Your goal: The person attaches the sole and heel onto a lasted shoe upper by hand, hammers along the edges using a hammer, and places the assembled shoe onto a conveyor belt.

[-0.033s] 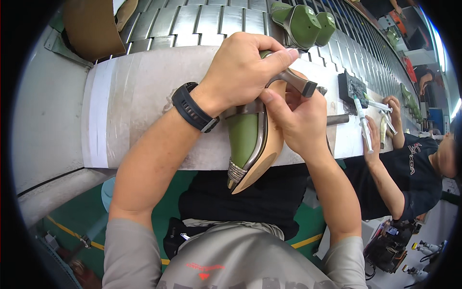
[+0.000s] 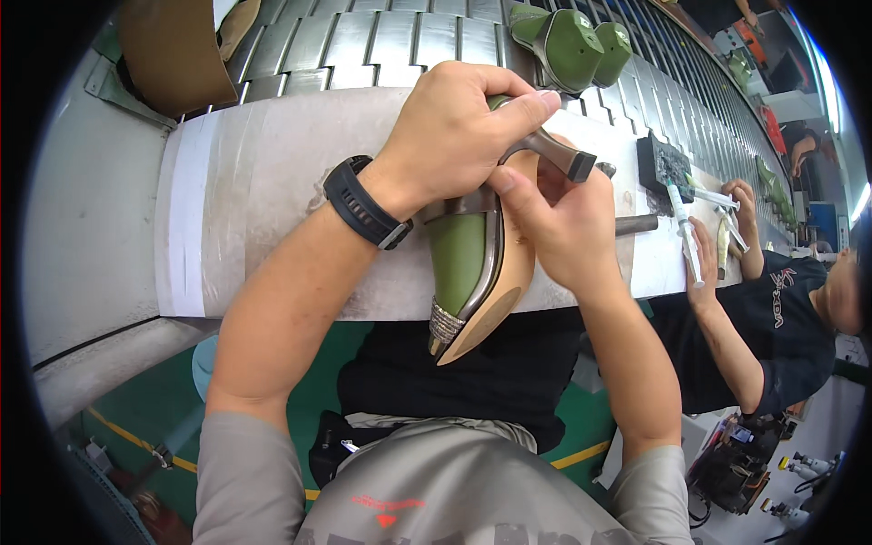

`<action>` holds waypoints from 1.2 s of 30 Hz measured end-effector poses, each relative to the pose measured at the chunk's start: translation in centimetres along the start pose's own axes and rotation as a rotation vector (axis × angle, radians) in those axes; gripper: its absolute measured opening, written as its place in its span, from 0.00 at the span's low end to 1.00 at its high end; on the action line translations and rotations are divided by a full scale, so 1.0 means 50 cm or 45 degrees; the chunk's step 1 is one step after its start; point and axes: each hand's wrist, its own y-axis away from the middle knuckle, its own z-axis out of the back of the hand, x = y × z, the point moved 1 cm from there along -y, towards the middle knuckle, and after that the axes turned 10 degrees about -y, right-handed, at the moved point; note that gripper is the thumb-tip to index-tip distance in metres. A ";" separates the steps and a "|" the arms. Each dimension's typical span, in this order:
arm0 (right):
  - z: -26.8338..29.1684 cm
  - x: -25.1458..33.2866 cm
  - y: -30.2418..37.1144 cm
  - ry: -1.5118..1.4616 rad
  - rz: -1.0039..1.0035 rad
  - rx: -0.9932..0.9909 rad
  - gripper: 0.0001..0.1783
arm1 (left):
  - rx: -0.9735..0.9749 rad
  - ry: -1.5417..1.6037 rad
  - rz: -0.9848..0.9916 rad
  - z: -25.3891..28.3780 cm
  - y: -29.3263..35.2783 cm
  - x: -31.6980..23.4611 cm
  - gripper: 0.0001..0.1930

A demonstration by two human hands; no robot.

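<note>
Pointing toe nearward, shoe (image 2: pixel 510 268) above near edge of table (image 2: pixel 272 272); left hand (image 2: pixel 459 132) grasping heel (image 2: pixel 559 156) end, right hand (image 2: pixel 574 227) gripping sole (image 2: pixel 490 322) beside heel. Right: black block (image 2: pixel 656 163), syringe (image 2: pixel 679 212) at co-worker's hand (image 2: pixel 702 268). Far: green shoe forms (image 2: pixel 572 52) on conveyor (image 2: pixel 350 41).

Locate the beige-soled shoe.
In the head view, the beige-soled shoe is just right of centre, held between the left hand and right hand, toe past the bench.

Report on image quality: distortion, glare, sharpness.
Head view: fisheye distortion curves the metal-slatted conveyor, corners black; head view: the conveyor shines, and a bright light glares at far right; head view: left hand, right hand and high-heeled shoe look fairly sharp.
</note>
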 end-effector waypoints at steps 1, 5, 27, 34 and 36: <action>0.005 0.000 0.003 -0.003 0.001 -0.003 0.22 | -0.030 0.035 -0.030 -0.001 0.000 0.004 0.17; -0.001 0.013 0.028 -0.161 -0.341 0.069 0.22 | -0.085 -0.021 -0.064 -0.007 0.001 -0.002 0.17; 0.025 0.078 0.014 0.835 0.692 0.217 0.27 | -0.333 -0.550 -0.302 0.079 0.262 -0.032 0.31; 0.025 0.058 0.033 0.813 0.806 0.395 0.30 | -0.226 -0.798 -0.525 0.046 0.296 -0.007 0.37; 0.027 0.054 0.029 0.825 0.832 0.390 0.31 | -0.230 -0.789 -0.546 0.042 0.293 -0.002 0.37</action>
